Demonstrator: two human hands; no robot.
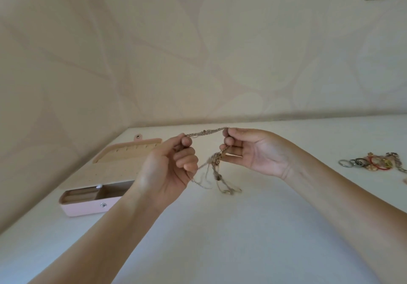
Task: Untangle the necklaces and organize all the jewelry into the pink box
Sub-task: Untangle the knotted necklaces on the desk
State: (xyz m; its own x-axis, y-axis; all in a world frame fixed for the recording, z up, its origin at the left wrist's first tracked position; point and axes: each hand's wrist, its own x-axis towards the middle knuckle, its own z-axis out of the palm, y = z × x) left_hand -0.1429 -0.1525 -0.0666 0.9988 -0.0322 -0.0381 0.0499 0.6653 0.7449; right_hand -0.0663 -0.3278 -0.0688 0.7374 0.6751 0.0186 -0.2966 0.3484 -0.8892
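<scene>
A tangle of thin gold necklaces [214, 164] hangs in the air above the white table. My left hand [171, 164] pinches one end of a stretched strand, and my right hand [248, 149] pinches the other end, with the knot dangling below its fingers. The loose ends reach down to the table surface. The pink box [88, 209] lies open at the left, its beige lid [114, 162] folded back flat, partly hidden behind my left wrist.
A heap of other jewelry [374, 162], with rings, red bangles and a chain, lies on the white table [220, 228] at the far right. A patterned beige wall rises behind the table.
</scene>
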